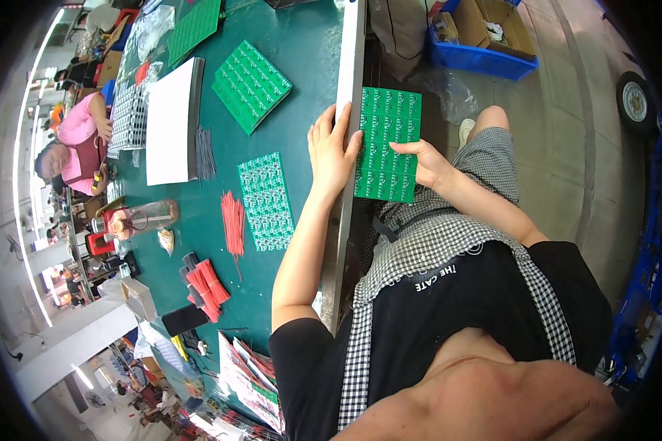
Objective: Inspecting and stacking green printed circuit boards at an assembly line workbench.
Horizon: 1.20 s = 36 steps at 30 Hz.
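Observation:
A green circuit board panel [388, 158], divided into rows of small boards, is held over my lap beside the table's edge. My right hand [430, 165] grips its right side, thumb on top and the other fingers hidden beneath. My left hand [333, 152] rests on the table's pale edge rail [351, 59] with fingers stretched out, its thumb tip at the panel's left edge. To the left of my left forearm, another circuit board panel [266, 202] with a whiter pattern lies flat on the green table [301, 44]. A bundle of red wires [232, 224] lies beside it.
Stacked green panels [252, 87] lie farther up the table, near white sheets [173, 121] and black wires [205, 153]. A bottle [143, 219], red bundles [207, 289] and a black phone-like slab [184, 320] are leftward. A person [81, 140] sits across. A blue bin [485, 59] stands upper right.

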Each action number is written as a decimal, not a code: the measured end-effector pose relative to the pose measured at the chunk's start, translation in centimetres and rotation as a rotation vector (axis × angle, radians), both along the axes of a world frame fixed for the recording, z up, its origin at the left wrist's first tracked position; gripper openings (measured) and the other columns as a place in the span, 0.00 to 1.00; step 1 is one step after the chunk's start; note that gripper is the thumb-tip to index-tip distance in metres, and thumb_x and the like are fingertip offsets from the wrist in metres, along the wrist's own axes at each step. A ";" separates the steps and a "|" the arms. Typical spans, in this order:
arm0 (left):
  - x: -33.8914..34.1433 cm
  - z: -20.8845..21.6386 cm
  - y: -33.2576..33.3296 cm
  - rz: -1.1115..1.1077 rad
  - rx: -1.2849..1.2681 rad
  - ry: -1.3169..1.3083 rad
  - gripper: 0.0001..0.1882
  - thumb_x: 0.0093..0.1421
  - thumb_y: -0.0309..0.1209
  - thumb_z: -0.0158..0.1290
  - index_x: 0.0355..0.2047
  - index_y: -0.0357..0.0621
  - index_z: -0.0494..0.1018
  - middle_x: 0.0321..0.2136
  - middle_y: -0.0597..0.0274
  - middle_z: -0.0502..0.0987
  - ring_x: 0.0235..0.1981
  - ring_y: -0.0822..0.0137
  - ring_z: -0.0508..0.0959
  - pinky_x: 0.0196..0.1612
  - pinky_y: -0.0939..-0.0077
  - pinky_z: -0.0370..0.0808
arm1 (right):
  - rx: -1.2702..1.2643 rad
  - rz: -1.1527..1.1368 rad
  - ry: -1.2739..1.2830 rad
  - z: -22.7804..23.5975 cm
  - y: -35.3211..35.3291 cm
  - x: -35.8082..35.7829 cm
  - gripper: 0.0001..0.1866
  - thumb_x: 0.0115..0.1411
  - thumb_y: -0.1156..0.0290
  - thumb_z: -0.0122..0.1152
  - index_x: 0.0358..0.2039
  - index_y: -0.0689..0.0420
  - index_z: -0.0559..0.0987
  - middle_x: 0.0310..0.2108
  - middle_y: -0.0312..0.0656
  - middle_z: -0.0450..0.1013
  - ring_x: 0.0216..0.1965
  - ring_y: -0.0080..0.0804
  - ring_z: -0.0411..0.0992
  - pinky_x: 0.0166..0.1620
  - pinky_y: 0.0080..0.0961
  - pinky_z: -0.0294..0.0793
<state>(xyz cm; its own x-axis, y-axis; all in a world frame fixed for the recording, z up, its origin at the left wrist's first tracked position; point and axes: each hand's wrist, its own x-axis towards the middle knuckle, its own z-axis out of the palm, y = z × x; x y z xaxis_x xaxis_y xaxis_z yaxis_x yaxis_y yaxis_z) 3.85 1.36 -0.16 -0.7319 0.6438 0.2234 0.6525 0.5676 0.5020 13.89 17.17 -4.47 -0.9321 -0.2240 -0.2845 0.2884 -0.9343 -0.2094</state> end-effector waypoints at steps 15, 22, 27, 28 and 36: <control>0.4 -0.3 0.3 0.011 -0.139 0.097 0.24 0.60 0.36 0.44 0.58 0.59 0.58 0.59 0.52 0.55 0.60 0.54 0.55 0.58 0.46 0.50 | 0.583 -0.064 -0.083 6.4 -1.8 -1.5 0.18 0.51 0.84 0.49 0.44 0.62 0.69 0.38 0.42 0.71 0.39 0.30 0.72 0.43 0.27 0.72; 0.4 -0.5 0.6 0.021 -0.080 0.107 0.24 0.59 0.35 0.45 0.57 0.57 0.60 0.58 0.50 0.57 0.60 0.54 0.56 0.58 0.45 0.51 | 0.746 -0.086 -0.173 8.3 -2.8 -2.3 0.22 0.46 0.86 0.44 0.44 0.63 0.67 0.37 0.44 0.69 0.37 0.31 0.69 0.40 0.28 0.70; 0.3 -0.9 0.6 0.024 -0.061 0.128 0.24 0.59 0.35 0.45 0.57 0.55 0.60 0.57 0.49 0.57 0.60 0.53 0.56 0.57 0.44 0.52 | 0.810 -0.082 -0.179 9.3 -3.5 -3.3 0.23 0.45 0.86 0.44 0.46 0.64 0.67 0.37 0.45 0.67 0.39 0.32 0.67 0.41 0.28 0.69; 0.2 -1.0 0.5 0.021 -0.062 0.135 0.24 0.59 0.36 0.45 0.57 0.55 0.60 0.57 0.49 0.57 0.60 0.54 0.56 0.57 0.44 0.52 | 0.809 -0.069 -0.157 9.6 -3.6 -3.6 0.24 0.44 0.87 0.44 0.46 0.64 0.67 0.37 0.45 0.68 0.38 0.32 0.67 0.41 0.27 0.69; 0.1 -0.9 0.4 0.014 -0.012 0.072 0.23 0.60 0.36 0.44 0.57 0.54 0.60 0.58 0.50 0.57 0.60 0.54 0.56 0.59 0.45 0.49 | 0.784 0.013 -0.192 11.7 -4.5 -4.7 0.17 0.51 0.79 0.48 0.43 0.63 0.67 0.36 0.43 0.68 0.39 0.32 0.69 0.42 0.33 0.71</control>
<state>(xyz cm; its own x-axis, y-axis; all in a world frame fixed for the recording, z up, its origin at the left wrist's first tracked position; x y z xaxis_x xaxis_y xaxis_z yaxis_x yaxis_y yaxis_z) 3.92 1.75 -1.08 -0.7234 0.6364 0.2677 0.6784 0.5829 0.4473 9.19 12.69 7.27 -0.8496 0.0969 -0.5185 0.3959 -0.5322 -0.7483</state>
